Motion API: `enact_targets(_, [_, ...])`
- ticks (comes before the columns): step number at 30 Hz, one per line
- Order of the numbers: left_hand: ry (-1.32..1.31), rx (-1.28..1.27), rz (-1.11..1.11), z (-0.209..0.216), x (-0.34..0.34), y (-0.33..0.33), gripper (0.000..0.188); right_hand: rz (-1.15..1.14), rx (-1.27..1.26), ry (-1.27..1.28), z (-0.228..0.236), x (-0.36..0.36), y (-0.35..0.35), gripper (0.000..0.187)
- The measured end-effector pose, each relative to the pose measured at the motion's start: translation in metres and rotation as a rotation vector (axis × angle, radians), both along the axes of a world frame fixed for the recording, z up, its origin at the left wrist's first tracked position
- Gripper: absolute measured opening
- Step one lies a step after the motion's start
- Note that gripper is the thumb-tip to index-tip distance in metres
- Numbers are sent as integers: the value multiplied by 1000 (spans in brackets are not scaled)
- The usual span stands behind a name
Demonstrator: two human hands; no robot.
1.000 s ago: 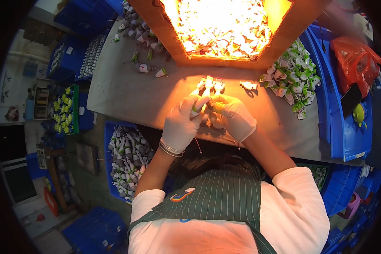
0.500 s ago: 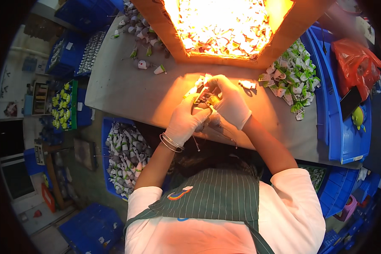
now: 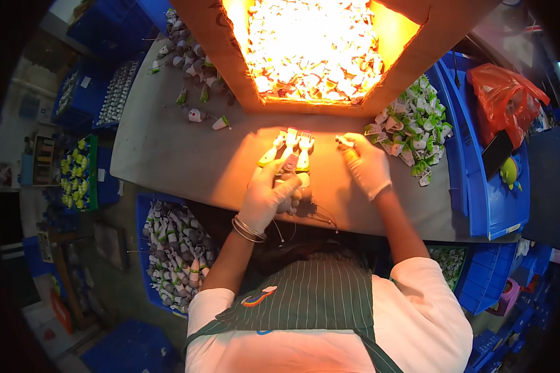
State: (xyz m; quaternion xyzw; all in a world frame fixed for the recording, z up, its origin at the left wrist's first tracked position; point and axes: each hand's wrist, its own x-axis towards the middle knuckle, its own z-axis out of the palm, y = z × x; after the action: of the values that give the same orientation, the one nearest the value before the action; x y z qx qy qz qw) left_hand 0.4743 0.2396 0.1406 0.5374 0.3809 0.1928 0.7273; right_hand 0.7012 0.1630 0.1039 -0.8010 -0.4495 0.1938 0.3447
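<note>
My left hand (image 3: 262,198), in a pale glove, is closed around small white toy pieces with green bands and grey rounded ends. Three white pieces (image 3: 290,142) lie side by side on the table just beyond its fingers, their tips reddish in the lamp light. Thin white cords (image 3: 320,216) trail from the grey ends over the table's near edge. To the right, my gloved right hand (image 3: 368,168) pinches a small light-coloured part with a dark end (image 3: 343,142). Something yellow shows at its fingers; I cannot tell what it is.
A brightly lit cardboard box (image 3: 311,107) full of small pieces stands ahead. White-green parts (image 3: 417,124) are heaped at its right, beside blue trays (image 3: 479,205) and a red plastic bag (image 3: 507,99). Grey-white toys (image 3: 196,68) lie far left; a blue bin (image 3: 144,273) holds more below.
My right hand has parted from the left and moved right, to where a small part lay, and now pinches one. The pieces by my left hand show more plainly. The whole view has shifted slightly.
</note>
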Motion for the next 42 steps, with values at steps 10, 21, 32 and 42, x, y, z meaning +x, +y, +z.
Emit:
enact_targets(10, [-178, -199, 86, 4, -5, -3, 41, 100, 194, -304, -44, -8, 49, 24])
enact_targets(21, [-82, -88, -4, 7, -2, -8, 38, 332, 308, 1056, 35, -49, 26, 27])
enact_targets(32, [-88, -9, 63, 12, 12, -23, 30, 278, 263, 1002, 31, -53, 21, 27])
enact_targets(42, [115, 778, 104, -8, 19, -22, 34, 176, 322, 1127, 19, -40, 10, 30])
